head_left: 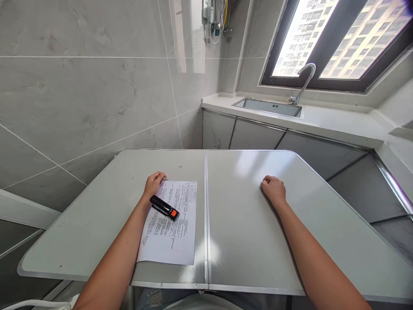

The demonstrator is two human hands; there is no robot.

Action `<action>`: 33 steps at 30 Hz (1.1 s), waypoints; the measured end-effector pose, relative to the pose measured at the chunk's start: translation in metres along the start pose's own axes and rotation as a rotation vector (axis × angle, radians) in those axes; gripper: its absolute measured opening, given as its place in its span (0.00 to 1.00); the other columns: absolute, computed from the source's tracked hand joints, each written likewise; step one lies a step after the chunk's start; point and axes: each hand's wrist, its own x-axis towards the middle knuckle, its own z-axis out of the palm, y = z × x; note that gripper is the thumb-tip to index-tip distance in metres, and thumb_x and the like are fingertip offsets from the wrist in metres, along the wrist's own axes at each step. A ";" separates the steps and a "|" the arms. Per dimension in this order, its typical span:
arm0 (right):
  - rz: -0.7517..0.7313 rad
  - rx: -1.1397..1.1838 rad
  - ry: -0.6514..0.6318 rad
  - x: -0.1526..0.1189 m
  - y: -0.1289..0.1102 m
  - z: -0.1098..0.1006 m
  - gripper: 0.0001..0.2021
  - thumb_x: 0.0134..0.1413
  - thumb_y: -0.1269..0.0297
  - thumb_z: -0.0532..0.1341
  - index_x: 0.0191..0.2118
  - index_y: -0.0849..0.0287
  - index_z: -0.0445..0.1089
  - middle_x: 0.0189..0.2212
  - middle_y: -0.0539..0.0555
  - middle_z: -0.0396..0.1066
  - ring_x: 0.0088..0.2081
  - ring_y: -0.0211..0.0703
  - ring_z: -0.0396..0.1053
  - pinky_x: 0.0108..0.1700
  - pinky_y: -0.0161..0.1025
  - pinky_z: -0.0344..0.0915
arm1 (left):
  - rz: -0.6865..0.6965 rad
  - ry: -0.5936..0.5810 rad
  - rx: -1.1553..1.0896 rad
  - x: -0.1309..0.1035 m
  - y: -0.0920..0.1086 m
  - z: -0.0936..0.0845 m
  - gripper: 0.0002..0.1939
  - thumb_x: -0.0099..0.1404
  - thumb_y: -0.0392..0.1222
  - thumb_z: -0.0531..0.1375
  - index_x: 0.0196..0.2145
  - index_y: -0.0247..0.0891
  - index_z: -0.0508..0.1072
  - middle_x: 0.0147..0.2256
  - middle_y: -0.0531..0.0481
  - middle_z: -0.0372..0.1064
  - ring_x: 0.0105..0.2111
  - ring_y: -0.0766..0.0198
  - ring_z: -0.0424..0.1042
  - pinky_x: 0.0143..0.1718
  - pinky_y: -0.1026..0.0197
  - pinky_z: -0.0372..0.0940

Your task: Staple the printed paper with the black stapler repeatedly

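A printed sheet of paper [171, 249] lies on the left half of the white folding table [238, 241]. On the sheet rests a black stapler-like object [164, 208] with an orange square at its near end. My left hand [154, 184] is at the sheet's upper left corner, its fingers curled together; whether they pinch the paper's edge is too small to tell. On the table's right half, my right hand [274, 188] rests as a loose fist with nothing visible in it.
A metal seam [207, 215] runs down the table's middle. Beyond the table are a counter [338, 116] with a sink [271, 106] and a faucet [306, 82], below a window. A grey tiled wall [97, 94] stands at the left.
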 end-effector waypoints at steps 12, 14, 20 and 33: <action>0.000 -0.020 -0.011 -0.004 -0.007 -0.006 0.16 0.55 0.66 0.54 0.38 0.56 0.81 0.40 0.60 0.77 0.37 0.48 0.69 0.34 0.39 0.55 | 0.004 0.001 -0.021 0.000 -0.002 0.001 0.14 0.65 0.51 0.59 0.30 0.40 0.76 0.24 0.53 0.63 0.27 0.64 0.62 0.31 0.61 0.57; -0.004 -0.023 -0.005 -0.004 -0.007 -0.005 0.16 0.55 0.66 0.54 0.38 0.57 0.81 0.40 0.60 0.77 0.37 0.48 0.69 0.34 0.39 0.55 | 0.004 0.005 -0.026 0.000 -0.001 0.002 0.14 0.65 0.51 0.59 0.30 0.40 0.76 0.25 0.53 0.65 0.27 0.64 0.62 0.30 0.62 0.58; -0.024 -0.015 0.005 -0.002 -0.002 0.000 0.15 0.57 0.67 0.54 0.35 0.58 0.79 0.39 0.60 0.76 0.36 0.47 0.68 0.32 0.38 0.53 | 0.005 0.009 -0.014 -0.001 0.002 0.002 0.14 0.65 0.52 0.59 0.29 0.40 0.76 0.24 0.53 0.64 0.26 0.64 0.63 0.29 0.62 0.58; -0.011 0.007 -0.002 -0.002 -0.002 0.000 0.15 0.56 0.66 0.54 0.36 0.58 0.79 0.39 0.59 0.76 0.35 0.46 0.67 0.32 0.37 0.53 | -0.008 0.006 -0.013 -0.001 0.003 0.001 0.14 0.64 0.51 0.59 0.30 0.39 0.77 0.24 0.53 0.65 0.26 0.64 0.62 0.30 0.62 0.58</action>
